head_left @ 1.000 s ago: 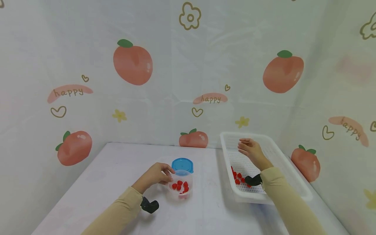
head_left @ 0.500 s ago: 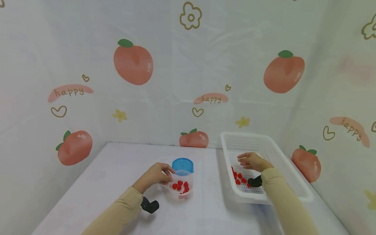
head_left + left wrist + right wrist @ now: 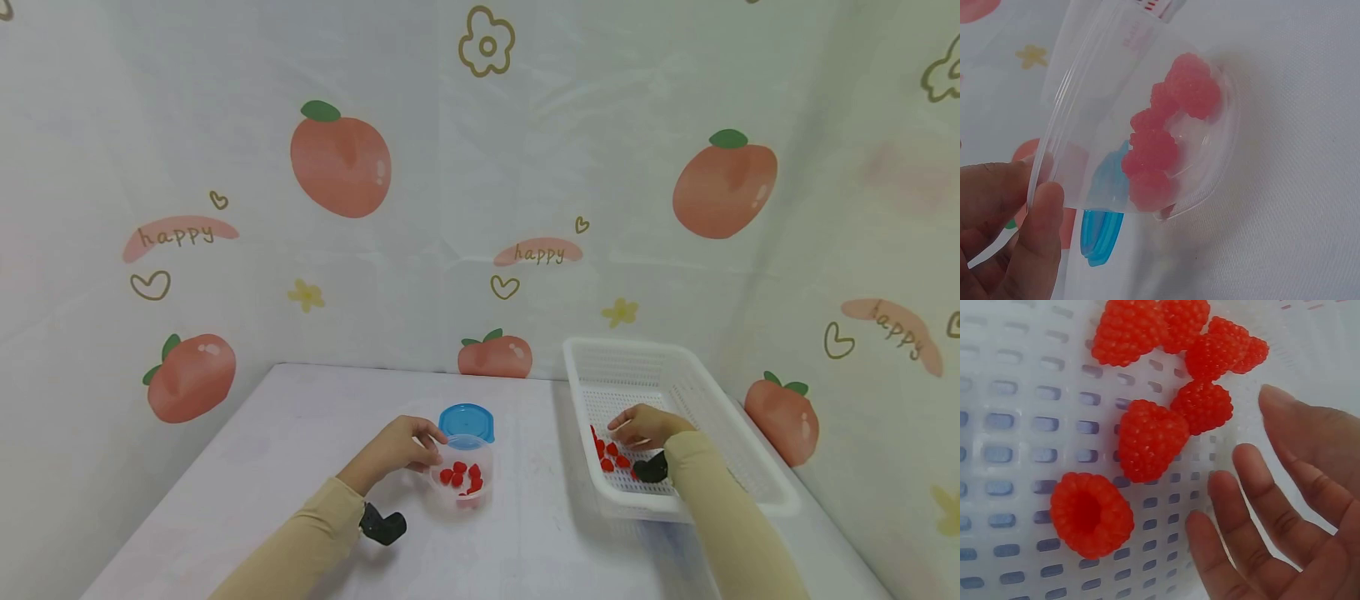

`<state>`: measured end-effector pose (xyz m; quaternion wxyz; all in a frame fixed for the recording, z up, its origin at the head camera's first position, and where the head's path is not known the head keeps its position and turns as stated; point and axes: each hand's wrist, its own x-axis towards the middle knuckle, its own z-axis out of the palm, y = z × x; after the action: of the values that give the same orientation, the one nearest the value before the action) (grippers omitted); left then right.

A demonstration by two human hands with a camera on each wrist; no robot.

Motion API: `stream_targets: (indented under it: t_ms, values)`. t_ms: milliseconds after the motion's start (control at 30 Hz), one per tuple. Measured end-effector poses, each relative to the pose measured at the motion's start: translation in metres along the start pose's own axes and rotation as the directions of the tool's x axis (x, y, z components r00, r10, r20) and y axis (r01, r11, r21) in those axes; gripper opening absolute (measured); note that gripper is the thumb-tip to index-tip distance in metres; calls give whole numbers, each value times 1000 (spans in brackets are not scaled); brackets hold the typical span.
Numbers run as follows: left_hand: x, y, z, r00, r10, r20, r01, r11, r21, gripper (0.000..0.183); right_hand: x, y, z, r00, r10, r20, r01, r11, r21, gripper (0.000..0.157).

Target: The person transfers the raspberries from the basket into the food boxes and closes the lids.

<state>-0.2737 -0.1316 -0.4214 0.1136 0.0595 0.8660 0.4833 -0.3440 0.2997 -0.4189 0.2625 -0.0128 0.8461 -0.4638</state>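
Observation:
My left hand (image 3: 401,444) pinches the rim of a clear plastic tub (image 3: 480,454) between thumb and fingers. Several red raspberries (image 3: 1154,150) lie in the bottom of that tub. Over on the right, my right hand (image 3: 645,426) is inside a white slotted basket (image 3: 750,454), holding nothing. Its fingers are spread and relaxed in the right wrist view, beside several raspberries (image 3: 1152,440) on the basket floor. One raspberry (image 3: 1091,515) sits apart from the others, its hollow end facing up.
A blue lid (image 3: 467,421) lies on the white table (image 3: 337,400) just behind the tub. Behind the table hangs a pale cloth (image 3: 420,167) printed with fruit. The basket's raised walls surround my right hand.
My right hand has come down into the basket, nearer the raspberries, and its fingers have curled slightly. My left hand and the tub stay where they were.

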Motion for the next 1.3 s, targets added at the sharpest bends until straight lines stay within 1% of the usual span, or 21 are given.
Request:
stream_targets:
  t_ms: [200,333,467,567,667,800,900,1067,1167,1233,1300]
  values:
    - [-1,1,-1,1000,3,3,-3,1000,-2,25,4,2,1,999,41,24,-39,998,-51,20]
    - [-1,1,-1,1000,4,4,-4,1000,-2,25,7,2,2,999,35,40,-32,996,-86,21]
    - [-1,1,-3,1000,9,7,-9,1000,-5,25,7,0,3,998,30,59,-24,994,-109,18]
    - [-1,0,-3,1000,12,8,-12,1000,-7,25,7,-2,5,998,37,42,-31,989,-143,15]
    - [0,0,-3,1000,14,10,-13,1000,-9,25,5,-4,6,999,45,18,-40,979,-198,15]
    - [1,-1,-2,1000,16,12,-16,1000,-8,24,1,-8,10,998,62,-20,-65,969,-240,16]
    - [1,-1,-2,1000,16,11,-16,1000,-5,24,-2,-11,13,997,66,-31,-72,964,-255,16]
    - [0,-1,-2,1000,23,16,-23,1000,5,24,-3,-12,14,996,76,-42,-84,964,-253,16]
    - [0,-1,-2,1000,22,21,-22,1000,4,25,-2,-11,12,997,68,-37,-75,969,-235,18]
    - [0,-1,-2,1000,18,22,-18,1000,-1,25,-3,-11,10,998,50,-32,-56,978,-201,19]
    - [0,-2,-2,1000,20,22,-20,1000,0,25,-4,-12,6,1000,20,-23,-23,989,-144,20]
